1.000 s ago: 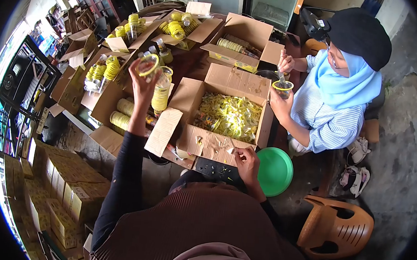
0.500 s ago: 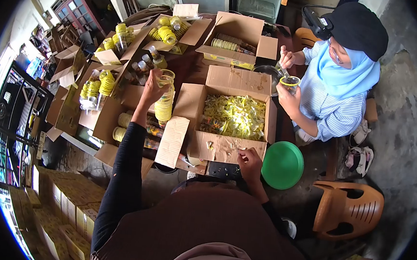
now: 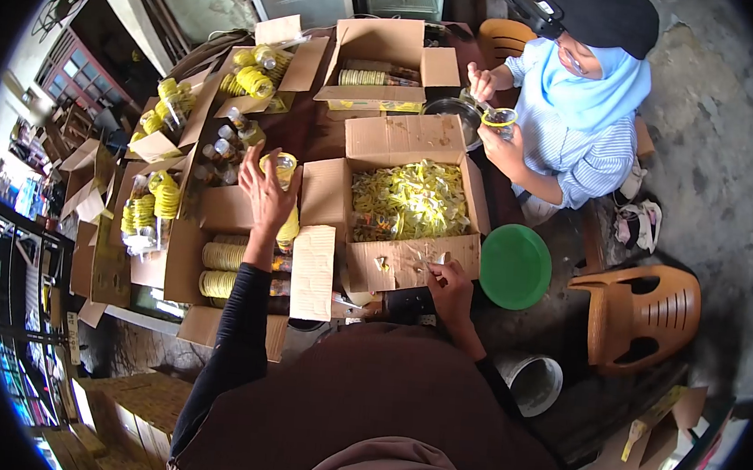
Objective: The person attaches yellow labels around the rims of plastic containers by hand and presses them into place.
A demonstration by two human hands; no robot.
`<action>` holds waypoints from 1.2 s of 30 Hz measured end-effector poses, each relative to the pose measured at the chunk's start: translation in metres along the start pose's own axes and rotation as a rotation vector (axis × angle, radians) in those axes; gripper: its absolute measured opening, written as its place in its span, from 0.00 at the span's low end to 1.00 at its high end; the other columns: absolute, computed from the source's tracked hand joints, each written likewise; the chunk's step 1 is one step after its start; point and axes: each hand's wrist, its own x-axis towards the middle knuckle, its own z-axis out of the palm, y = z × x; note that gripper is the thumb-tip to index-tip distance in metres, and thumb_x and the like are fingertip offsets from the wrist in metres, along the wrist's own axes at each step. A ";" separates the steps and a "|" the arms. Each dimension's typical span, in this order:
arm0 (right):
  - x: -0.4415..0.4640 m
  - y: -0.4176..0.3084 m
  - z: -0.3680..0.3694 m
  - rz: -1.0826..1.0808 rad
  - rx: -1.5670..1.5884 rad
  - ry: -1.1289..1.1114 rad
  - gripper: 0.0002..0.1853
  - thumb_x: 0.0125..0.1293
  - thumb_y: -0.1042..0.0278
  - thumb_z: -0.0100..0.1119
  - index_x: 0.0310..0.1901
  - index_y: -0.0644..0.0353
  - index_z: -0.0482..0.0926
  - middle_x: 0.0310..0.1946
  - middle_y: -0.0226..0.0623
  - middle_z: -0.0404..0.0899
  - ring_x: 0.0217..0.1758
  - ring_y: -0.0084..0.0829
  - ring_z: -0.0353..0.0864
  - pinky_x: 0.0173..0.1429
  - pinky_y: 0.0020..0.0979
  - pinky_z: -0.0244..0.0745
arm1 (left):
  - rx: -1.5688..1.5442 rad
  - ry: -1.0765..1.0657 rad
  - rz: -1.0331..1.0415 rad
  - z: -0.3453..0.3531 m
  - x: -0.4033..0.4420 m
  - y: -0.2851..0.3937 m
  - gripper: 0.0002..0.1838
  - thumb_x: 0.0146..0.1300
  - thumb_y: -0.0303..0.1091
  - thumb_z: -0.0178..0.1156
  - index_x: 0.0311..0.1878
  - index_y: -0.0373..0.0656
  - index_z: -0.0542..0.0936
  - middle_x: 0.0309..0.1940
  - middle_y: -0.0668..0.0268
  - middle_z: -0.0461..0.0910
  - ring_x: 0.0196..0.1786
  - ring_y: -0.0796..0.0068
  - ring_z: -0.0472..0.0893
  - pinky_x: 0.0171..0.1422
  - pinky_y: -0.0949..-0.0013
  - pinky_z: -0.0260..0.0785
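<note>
Left hand (image 3: 268, 191), fingers partly spread against yellow-rimmed cups (image 3: 289, 229), grip unclear, right hand (image 3: 453, 294), fingertips nearly together, any hold unclear, carton (image 3: 405, 137) of yellow strips (image 3: 414, 198) beyond

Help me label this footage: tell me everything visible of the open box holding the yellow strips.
The open box looks like brown cardboard, its flaps spread outward. Crumpled yellow and whitish strips are heaped inside. Small pale scraps lie on the front flap, the one nearest the camera. It sits just left of the green basin. The right hand is at the front flap's right part; whether it touches the cardboard is unclear.
</note>
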 end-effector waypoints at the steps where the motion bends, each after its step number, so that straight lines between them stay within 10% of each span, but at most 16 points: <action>1: -0.002 -0.001 -0.001 0.028 -0.028 0.001 0.06 0.57 0.75 0.64 0.37 0.59 0.83 0.30 0.37 0.77 0.28 0.35 0.81 0.33 0.33 0.75 | -0.036 -0.017 0.012 0.004 -0.001 0.013 0.29 0.57 0.45 0.68 0.60 0.47 0.73 0.66 0.54 0.63 0.67 0.50 0.62 0.67 0.46 0.53; 10: -0.013 -0.002 -0.017 0.064 -0.060 0.062 0.07 0.56 0.77 0.66 0.37 0.60 0.83 0.29 0.35 0.76 0.27 0.33 0.80 0.32 0.32 0.74 | -0.310 -0.972 0.263 0.139 -0.099 0.087 0.25 0.57 0.36 0.65 0.59 0.46 0.74 0.62 0.59 0.70 0.68 0.55 0.65 0.66 0.43 0.59; 16: -0.023 0.007 -0.039 0.151 -0.085 0.070 0.08 0.56 0.75 0.67 0.39 0.60 0.84 0.29 0.36 0.76 0.26 0.32 0.79 0.33 0.32 0.74 | -0.169 -1.104 0.271 0.172 -0.111 0.094 0.24 0.57 0.33 0.62 0.58 0.50 0.73 0.60 0.63 0.73 0.68 0.58 0.68 0.67 0.42 0.54; 24: -0.018 0.035 -0.051 0.200 0.022 0.043 0.06 0.56 0.75 0.67 0.37 0.61 0.83 0.29 0.35 0.76 0.25 0.30 0.76 0.32 0.32 0.71 | -0.765 -0.852 0.088 0.133 -0.081 0.092 0.30 0.46 0.35 0.74 0.53 0.42 0.74 0.51 0.56 0.77 0.55 0.52 0.78 0.59 0.58 0.70; 36: 0.019 0.126 -0.013 0.365 0.129 -0.520 0.11 0.59 0.74 0.66 0.42 0.64 0.78 0.34 0.38 0.82 0.34 0.30 0.80 0.42 0.31 0.75 | -0.662 -0.729 -0.217 0.109 -0.097 0.090 0.34 0.44 0.36 0.76 0.53 0.36 0.71 0.48 0.50 0.80 0.54 0.53 0.80 0.58 0.59 0.71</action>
